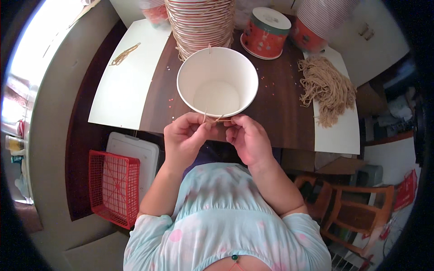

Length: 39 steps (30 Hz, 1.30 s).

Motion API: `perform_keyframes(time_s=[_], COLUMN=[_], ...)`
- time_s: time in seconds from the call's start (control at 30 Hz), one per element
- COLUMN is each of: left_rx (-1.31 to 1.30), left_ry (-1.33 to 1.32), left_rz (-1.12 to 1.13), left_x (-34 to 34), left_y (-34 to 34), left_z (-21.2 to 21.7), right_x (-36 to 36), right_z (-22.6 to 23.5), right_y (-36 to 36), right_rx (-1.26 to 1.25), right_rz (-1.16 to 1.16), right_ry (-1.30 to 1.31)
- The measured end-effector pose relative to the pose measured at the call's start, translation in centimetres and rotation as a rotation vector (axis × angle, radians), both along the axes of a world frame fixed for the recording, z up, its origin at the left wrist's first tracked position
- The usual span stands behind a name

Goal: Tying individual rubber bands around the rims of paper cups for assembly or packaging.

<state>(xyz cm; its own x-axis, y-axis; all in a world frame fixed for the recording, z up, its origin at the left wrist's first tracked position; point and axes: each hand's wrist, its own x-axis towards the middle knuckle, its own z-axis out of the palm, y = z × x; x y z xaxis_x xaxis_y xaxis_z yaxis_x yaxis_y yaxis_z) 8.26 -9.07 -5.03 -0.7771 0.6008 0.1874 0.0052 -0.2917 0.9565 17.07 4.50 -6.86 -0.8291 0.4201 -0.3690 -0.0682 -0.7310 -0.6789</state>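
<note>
A white paper bucket [217, 67] stands on the table in front of me, its wide mouth tilted toward me. At its near rim, my left hand [183, 133] pinches a thin tan cord [221, 120] between thumb and fingers, and one end of the cord sticks up. My right hand [248, 137] pinches the same cord a little to the right, with a short length stretched between the two hands. A bit of cord also shows at the bucket's far rim. Whether the near cord passes through the rim, I cannot tell.
Behind the bucket rises a tall stack of buckets [201, 27] with cords. An upside-down red bucket [266, 38] stands beside it. Tan cords are heaped [327, 88] at the right; a few strands [124, 55] lie on the left white board [131, 81]. A red basket [115, 187] sits below left.
</note>
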Motion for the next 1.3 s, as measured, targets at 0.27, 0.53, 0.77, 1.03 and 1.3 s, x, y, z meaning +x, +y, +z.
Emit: perform_keyframes(time_s=[0.27,0.53,0.77,1.03,1.3], left_rx=[0.076,0.064,-0.043,0.299,0.483], left_ry=[-0.176,0.092,0.52,0.073,-0.063], left_rz=[-0.076,-0.087,-0.026,-0.228,-0.193], left_x=[-0.4,-0.4,-0.3,-1.1,-3.4], left_y=[-0.1,-0.3,-0.3,0.0,1.7], left_z=[-0.6,0.7,2.6,4.8,3.3], right_x=[0.0,1.3,-0.5,-0.2,-0.5], right_z=[0.3,3.1,3.2,3.4,4.7], right_y=[0.3,-0.1,1.0,1.2,1.0], right_rx=[-0.032,1.46,1.691,1.805,1.948], right_rz=[0.02,-0.239,-0.17,-0.155,-0.177], right_ry=[-0.012,0.064,0.439,0.291,0.115])
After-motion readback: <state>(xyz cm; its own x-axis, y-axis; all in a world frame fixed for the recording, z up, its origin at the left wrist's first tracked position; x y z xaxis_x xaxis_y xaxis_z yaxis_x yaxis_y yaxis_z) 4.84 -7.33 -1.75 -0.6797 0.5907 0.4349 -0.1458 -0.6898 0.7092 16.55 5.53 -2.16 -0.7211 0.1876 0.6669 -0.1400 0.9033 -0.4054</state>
